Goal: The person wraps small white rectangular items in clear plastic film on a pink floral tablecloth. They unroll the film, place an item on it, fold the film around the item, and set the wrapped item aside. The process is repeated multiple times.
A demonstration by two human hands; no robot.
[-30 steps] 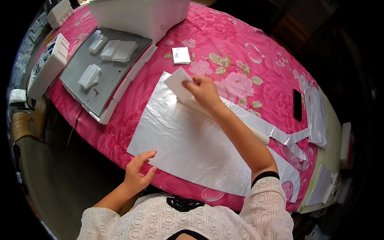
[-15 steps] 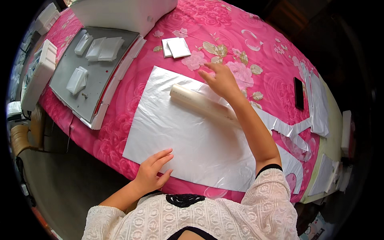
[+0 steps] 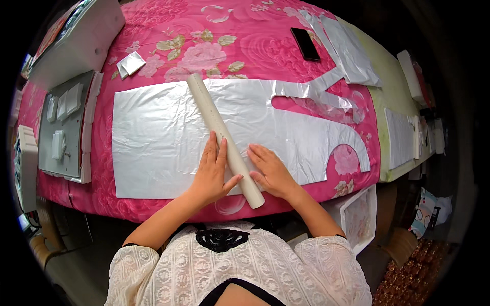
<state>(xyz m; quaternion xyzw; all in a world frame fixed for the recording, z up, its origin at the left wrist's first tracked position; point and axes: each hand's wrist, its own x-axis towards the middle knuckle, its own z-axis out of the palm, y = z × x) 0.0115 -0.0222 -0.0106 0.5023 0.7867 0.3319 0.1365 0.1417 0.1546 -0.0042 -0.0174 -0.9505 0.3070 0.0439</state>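
Note:
A white plastic apron [image 3: 158, 137] with neck and tie straps lies spread flat on the pink floral tablecloth. Across it, slanting from the far left toward the table's near edge, rests a long off-white plastic pipe [image 3: 215, 120]. My left hand [image 3: 210, 171] is open on the apron along the pipe's left side, with fingertips touching the pipe. On the other side, my right hand [image 3: 273, 172] lies flat with fingers stretched out, close beside the pipe. Neither hand grips anything.
Folded white plastic packets [image 3: 131, 64] lie beyond the apron; others sit on a grey board [image 3: 73, 132] at left. White foam boxes [image 3: 76, 53] stand far left. A black phone [image 3: 305, 44] and stacked aprons [image 3: 349, 48] are at far right. Below the right edge is a white bin [image 3: 360, 219].
My view has shifted to the right. My right hand has come back from the far side, and my left hand has reached the pipe. The pipe now points more toward me.

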